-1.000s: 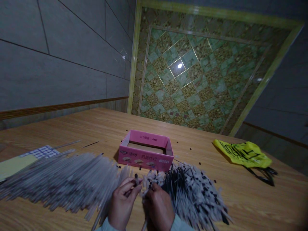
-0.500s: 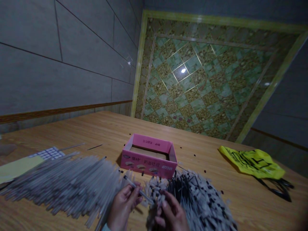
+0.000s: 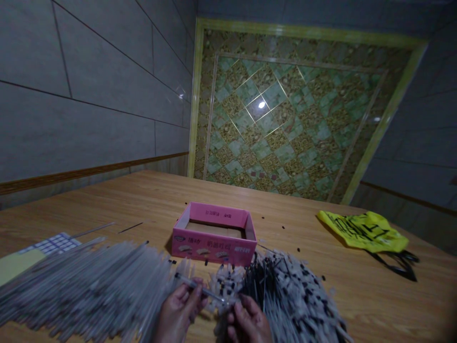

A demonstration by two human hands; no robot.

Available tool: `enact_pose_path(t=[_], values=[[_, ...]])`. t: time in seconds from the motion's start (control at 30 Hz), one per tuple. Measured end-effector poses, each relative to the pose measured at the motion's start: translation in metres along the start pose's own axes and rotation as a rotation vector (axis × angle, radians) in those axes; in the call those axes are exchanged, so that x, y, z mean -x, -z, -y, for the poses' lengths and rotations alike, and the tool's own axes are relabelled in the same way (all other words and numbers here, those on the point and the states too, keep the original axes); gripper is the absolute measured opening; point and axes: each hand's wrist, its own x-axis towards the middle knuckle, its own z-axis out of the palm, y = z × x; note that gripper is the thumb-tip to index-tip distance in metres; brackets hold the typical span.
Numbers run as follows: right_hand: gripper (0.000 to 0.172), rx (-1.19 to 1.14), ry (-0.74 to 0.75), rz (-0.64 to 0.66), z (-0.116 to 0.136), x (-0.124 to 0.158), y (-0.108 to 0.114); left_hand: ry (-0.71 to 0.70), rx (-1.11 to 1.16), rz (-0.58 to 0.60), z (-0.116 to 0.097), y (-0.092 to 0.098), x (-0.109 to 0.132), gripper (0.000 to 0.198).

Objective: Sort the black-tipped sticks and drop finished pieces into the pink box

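At the bottom edge my left hand (image 3: 178, 312) pinches a thin clear tube (image 3: 194, 286) that slants toward the right. My right hand (image 3: 248, 319) has its fingers curled at the tube's other end, over a heap of short grey pieces with black tips (image 3: 285, 290). What the right fingers hold is too small to name. A large pile of long grey tubes (image 3: 85, 286) lies to the left of my hands. A pink cardboard box (image 3: 214, 236), open on top, stands just beyond both piles on the wooden table (image 3: 143, 200).
A yellow plastic bag with black print (image 3: 362, 231) lies at the right, black handles (image 3: 396, 262) trailing beside it. A yellow sheet and a white gridded card (image 3: 50, 243) sit at the far left. Small black specks dot the table. Grey tiled walls stand behind.
My left hand has raised a clear tube out of the pile and my right hand has come to its other end. The view has shifted slightly.
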Motion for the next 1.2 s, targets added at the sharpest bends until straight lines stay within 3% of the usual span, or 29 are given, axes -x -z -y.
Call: enact_pose_path(t=[0.27, 0.67, 0.97, 1.2], values=[[0.043, -0.011, 0.039, 0.012, 0.002, 0.002, -0.002, -0.022, 0.02, -0.011, -0.001, 0.001, 0.002, 0.039], [0.044, 0.062, 0.152, 0.107, 0.003, 0.008, -0.008, 0.052, -0.122, 0.03, 0.011, 0.008, -0.005, 0.041], [0.046, 0.127, 0.113, 0.086, 0.006, 0.008, -0.005, -0.055, -0.112, -0.003, 0.007, 0.001, 0.005, 0.04], [0.046, 0.119, 0.104, 0.235, 0.001, 0.005, -0.001, -0.112, -0.125, -0.003, 0.003, -0.003, 0.011, 0.039]])
